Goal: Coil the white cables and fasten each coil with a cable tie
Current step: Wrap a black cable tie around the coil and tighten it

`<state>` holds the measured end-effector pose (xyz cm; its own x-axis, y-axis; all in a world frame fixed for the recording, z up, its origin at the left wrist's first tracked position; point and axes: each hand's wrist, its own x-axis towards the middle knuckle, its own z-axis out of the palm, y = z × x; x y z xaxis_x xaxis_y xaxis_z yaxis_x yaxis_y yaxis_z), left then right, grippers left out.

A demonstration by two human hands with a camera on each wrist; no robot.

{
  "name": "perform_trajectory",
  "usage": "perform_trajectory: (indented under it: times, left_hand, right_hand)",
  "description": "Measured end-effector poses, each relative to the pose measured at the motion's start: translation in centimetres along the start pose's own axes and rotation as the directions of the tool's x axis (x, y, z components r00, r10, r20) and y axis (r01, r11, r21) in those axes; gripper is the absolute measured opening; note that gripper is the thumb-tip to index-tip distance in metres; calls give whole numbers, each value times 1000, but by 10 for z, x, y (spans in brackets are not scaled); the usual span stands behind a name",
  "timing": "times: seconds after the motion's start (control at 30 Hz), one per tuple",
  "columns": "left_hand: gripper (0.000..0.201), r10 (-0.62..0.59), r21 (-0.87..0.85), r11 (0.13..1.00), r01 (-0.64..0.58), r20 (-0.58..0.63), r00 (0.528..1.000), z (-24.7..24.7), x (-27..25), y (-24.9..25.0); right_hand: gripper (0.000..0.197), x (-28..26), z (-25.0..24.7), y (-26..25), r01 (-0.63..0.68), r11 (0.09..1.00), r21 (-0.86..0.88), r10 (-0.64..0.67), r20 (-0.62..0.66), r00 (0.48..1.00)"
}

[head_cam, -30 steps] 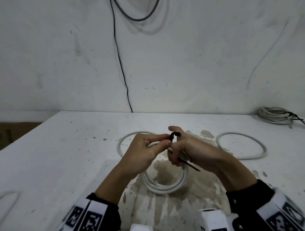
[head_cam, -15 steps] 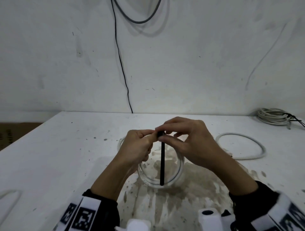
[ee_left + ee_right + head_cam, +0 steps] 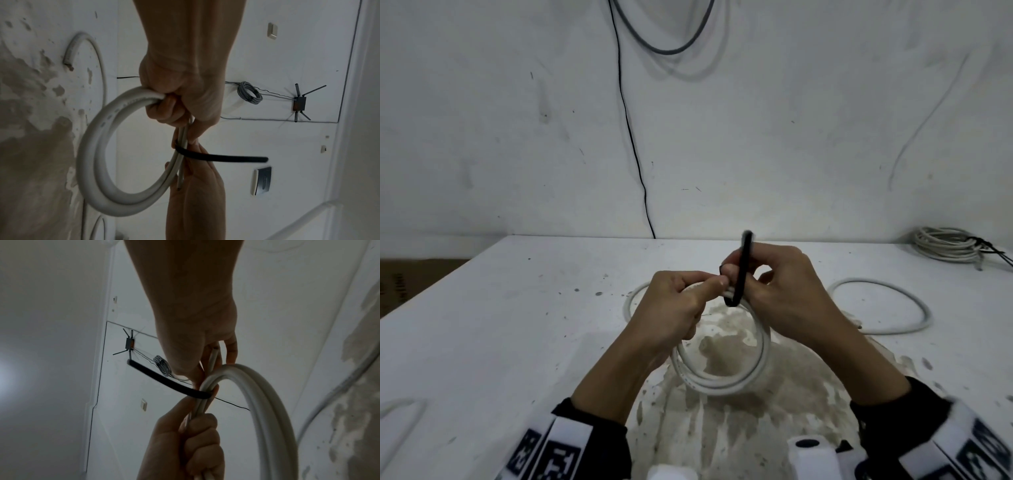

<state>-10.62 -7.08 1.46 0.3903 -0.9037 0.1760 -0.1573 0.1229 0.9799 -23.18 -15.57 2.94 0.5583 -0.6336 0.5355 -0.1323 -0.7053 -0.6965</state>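
Both hands hold a small white cable coil [image 3: 722, 380] upright above the stained white table [image 3: 517, 325]. My left hand [image 3: 709, 286] grips the top of the coil, its fingers curled round the strands [image 3: 144, 97]. Right beside it, my right hand [image 3: 763, 279] pinches a black cable tie [image 3: 740, 270] that loops under the coil's top. The tie's free end sticks up past the fingers. In the left wrist view the tie [image 3: 222, 157] crosses the strands and juts out sideways. In the right wrist view it wraps the strands [image 3: 164, 380] between both hands.
A loose white cable loop [image 3: 880, 306] lies on the table to the right. Another cable loop [image 3: 631, 301] lies behind my left hand. A tied cable bundle [image 3: 948, 243] sits at the far right corner. A cable end [image 3: 400, 411] lies at the near left. A black wire [image 3: 633, 154] hangs down the wall.
Half a second ago the tie hung straight down across the coil. Now it is wrapped under the strands and its free end points up. The hands and coil have risen slightly.
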Motion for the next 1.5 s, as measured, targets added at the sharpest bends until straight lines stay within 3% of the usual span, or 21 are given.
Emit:
perform_trajectory:
  times: [0.13,0.23,0.3,0.37,0.43,0.5,0.63,0.73,0.83,1.2,1.33,1.43,1.5]
  left_hand:
    - [21,12,-58,998,-16,-63,998,-2,2,1]
    - [21,18,-79,996,-29,-131,991,-7,3,2]
    - [22,19,-74,997,-32,-168,986,-10,3,3]
    - [22,8,-78,997,-25,-202,979,-13,4,3]
    - [18,12,-75,997,-30,-225,974,-14,5,3]
    - [15,52,-25,998,-61,-255,966,-13,5,3]
    - [13,211,149,973,-174,-289,934,-11,4,2]
    - [20,337,301,919,-255,-263,904,-8,3,2]
    - [18,390,378,882,-280,-252,886,-4,1,4]
    - [17,516,482,776,-406,-116,849,1,-4,7]
    - [19,585,587,664,-463,-24,810,0,-5,5]
    - [28,617,654,557,-512,87,782,0,-6,2]
    - [31,631,668,524,-529,114,768,-1,-5,3]
  right_hand:
    - [17,0,-6,3,-6,1000,28,5,49,999]
    - [42,-5,-10,0,131,987,98,-147,182,972]
    - [33,-6,-9,-4,215,966,146,-236,145,961]
    - [17,-5,-5,-10,215,948,235,-233,52,971]
    - [10,-5,-1,-15,138,925,354,-135,-32,990]
    - [22,-5,2,-19,-13,890,456,45,-59,997]
    - [39,-6,6,-20,-271,821,502,261,93,961]
    - [30,-5,5,-17,-369,786,496,309,202,929]
    - [22,-4,3,-17,-405,766,499,324,244,914]
    - [39,-1,0,-14,-449,731,513,367,259,893]
    - [45,-1,-2,-15,-522,671,527,423,306,853]
    - [40,-1,-6,-17,-566,610,554,451,344,823]
    - [34,-1,-7,-18,-569,626,534,461,335,822]
